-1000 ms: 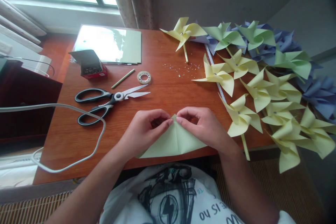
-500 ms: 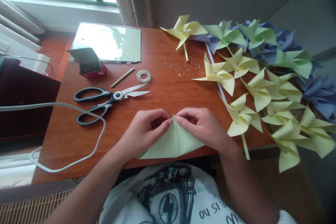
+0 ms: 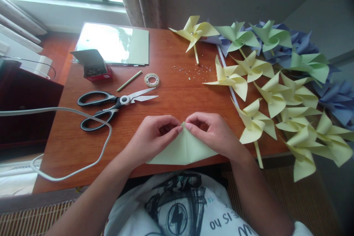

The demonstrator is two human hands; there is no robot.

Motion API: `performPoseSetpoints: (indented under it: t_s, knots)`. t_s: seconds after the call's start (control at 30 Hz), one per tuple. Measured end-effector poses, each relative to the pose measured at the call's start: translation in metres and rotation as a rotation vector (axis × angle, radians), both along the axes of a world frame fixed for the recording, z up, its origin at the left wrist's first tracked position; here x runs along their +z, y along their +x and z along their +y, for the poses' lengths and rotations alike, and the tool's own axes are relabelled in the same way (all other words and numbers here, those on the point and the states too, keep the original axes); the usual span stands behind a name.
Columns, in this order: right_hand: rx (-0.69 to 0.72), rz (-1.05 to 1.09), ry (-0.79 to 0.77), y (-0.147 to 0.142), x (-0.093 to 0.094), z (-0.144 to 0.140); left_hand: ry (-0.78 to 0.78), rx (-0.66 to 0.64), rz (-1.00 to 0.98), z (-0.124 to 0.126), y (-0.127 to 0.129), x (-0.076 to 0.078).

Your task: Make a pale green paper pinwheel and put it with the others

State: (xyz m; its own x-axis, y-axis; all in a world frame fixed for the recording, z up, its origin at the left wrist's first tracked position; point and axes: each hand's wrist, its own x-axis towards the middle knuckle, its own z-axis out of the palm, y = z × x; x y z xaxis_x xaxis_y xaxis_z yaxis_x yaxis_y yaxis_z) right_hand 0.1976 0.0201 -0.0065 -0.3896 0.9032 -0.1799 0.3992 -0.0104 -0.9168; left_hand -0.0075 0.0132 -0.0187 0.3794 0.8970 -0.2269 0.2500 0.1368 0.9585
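Note:
A pale green folded paper sheet [image 3: 184,149] lies at the near edge of the wooden table [image 3: 171,92], folded into a triangle with its tip pointing away from me. My left hand [image 3: 151,138] pinches the tip from the left. My right hand [image 3: 214,132] pinches the same tip from the right. The fingertips of both hands meet at the paper's peak.
Black-handled scissors [image 3: 110,105] lie to the left, with a white cable [image 3: 69,118] looping past them. Behind are a tape roll [image 3: 151,79], a thin green stick [image 3: 129,81], a small open box [image 3: 94,67] and a paper stack [image 3: 116,44]. Several yellow, green and blue pinwheels [image 3: 276,81] crowd the right side.

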Motion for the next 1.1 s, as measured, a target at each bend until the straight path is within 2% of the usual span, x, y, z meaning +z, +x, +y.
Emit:
performPoseSetpoints:
  t_s: [1.1]
  knots:
    - [0.014,0.004,-0.035,-0.0006,0.0005,0.0007,0.02,-0.004,0.024,0.0005,0.0006,0.0017]
